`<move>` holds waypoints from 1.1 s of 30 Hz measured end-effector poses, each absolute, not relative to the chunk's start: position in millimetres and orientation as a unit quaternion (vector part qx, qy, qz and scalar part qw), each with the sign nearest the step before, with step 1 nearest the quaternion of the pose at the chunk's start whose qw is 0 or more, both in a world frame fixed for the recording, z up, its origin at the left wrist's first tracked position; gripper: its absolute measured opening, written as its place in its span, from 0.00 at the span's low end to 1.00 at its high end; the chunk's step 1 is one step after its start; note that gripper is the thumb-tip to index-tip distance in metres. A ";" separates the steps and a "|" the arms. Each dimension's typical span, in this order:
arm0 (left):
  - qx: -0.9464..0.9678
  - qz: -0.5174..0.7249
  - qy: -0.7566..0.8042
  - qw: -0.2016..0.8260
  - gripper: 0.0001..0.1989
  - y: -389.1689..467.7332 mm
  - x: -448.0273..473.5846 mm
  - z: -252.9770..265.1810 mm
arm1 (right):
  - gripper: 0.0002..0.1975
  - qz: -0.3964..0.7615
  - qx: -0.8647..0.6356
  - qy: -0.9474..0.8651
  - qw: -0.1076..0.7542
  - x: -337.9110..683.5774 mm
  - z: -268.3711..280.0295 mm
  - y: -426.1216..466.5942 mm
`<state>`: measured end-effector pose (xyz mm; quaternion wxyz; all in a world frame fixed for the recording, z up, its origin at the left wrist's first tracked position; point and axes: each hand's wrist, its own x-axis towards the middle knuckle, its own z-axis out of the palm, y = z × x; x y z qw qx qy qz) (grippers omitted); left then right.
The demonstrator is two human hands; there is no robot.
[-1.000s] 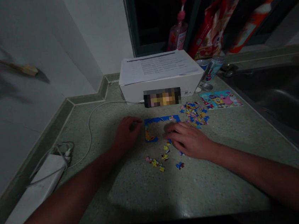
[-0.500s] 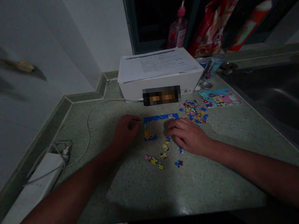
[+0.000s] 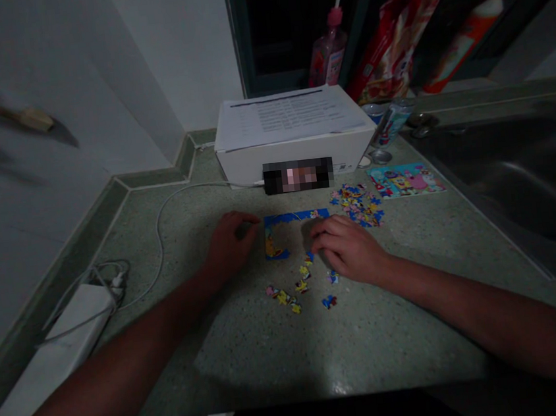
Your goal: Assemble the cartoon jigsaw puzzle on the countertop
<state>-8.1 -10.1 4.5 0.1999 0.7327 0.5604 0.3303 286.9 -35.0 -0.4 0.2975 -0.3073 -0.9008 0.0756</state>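
Observation:
A partly assembled jigsaw puzzle (image 3: 277, 252) lies on the counter, its blue top edge and left side joined around a bare middle. My left hand (image 3: 229, 243) rests just left of it, thumb and forefinger apart, nothing visible between them. At the puzzle's right side, my right hand (image 3: 346, 247) has its fingers bent and drawn together; whatever they pinch is hidden. Loose puzzle pieces (image 3: 301, 286) lie in front of the puzzle, some joined in a short strip (image 3: 283, 298). A heap of puzzle pieces (image 3: 358, 206) sits beyond my right hand.
Behind the puzzle stands a white box (image 3: 297, 153) with printed paper on top and a pixelated phone-like object (image 3: 298, 176) against it. A colourful picture card (image 3: 407, 180) lies near the sink (image 3: 514, 190). A power strip (image 3: 55, 354) and white cable (image 3: 159, 237) are at left.
The whole view has shifted slightly. Both hands stay in nearly the same places beside the puzzle, and the pieces look unmoved.

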 end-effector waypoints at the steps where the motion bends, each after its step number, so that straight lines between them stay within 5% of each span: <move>1: 0.731 0.331 0.562 0.200 0.05 -10.2 -8.0 4.7 | 0.14 0.076 -0.305 -0.902 0.295 287.5 0.9 -35.3; 23: 0.735 0.336 0.562 0.178 0.06 -8.2 -9.3 -0.9 | 0.11 0.078 -0.307 -0.935 0.157 293.4 36.4 -49.0; 33: 0.734 0.342 0.557 0.184 0.06 -8.4 -8.9 0.0 | 0.05 0.192 -0.292 -0.933 0.085 293.0 56.0 -65.5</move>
